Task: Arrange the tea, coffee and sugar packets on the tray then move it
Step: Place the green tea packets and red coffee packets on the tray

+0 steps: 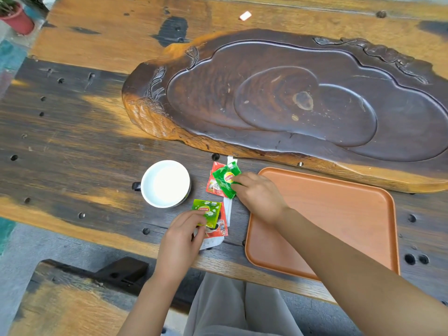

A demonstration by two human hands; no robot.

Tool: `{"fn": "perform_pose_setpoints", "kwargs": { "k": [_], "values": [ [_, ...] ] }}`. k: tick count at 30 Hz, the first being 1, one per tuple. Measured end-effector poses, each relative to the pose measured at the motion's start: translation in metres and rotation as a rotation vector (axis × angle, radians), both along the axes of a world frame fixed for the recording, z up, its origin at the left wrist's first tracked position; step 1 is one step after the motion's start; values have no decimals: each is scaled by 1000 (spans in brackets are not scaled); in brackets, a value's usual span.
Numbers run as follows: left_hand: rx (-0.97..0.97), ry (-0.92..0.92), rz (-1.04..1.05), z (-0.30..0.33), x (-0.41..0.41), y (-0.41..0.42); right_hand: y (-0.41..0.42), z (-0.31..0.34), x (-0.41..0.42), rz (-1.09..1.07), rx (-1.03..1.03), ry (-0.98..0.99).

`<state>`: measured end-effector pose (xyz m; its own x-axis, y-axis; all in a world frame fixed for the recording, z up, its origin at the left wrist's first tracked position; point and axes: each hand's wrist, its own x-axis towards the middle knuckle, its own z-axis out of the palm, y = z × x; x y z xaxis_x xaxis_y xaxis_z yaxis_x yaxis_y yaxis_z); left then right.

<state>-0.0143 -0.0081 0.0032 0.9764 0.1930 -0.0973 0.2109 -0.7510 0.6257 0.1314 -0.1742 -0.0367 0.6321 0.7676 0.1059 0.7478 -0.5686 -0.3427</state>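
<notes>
An orange tray (pixel 339 214) lies on the wooden table at the right with nothing in it. Left of it, my right hand (pixel 258 194) pinches a dark green Lipton tea packet (pixel 225 179) that lies over a red coffee packet (pixel 214 183) and a white sugar stick (pixel 228 208). Nearer to me, my left hand (pixel 183 238) grips a light green Lipton tea packet (pixel 209 212). That packet rests over a second red coffee packet (pixel 219 230) and a white packet (pixel 211 243).
A white mug (pixel 166 183) stands just left of the packets. A large carved dark wooden tea board (pixel 278 93) fills the table behind. A red flower pot (pixel 18 19) stands at the far left. The table's front edge runs under my arms.
</notes>
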Motion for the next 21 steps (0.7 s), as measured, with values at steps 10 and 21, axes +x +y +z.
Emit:
{"fn": "perform_pose_setpoints", "kwargs": {
  "k": [10, 21],
  "values": [
    [-140, -238, 24, 22, 13, -58, -72, 58, -24, -443, 392, -94],
    [126, -105, -334, -27, 54, -122, -144, 20, -73, -535, -4, -50]
  ]
}}
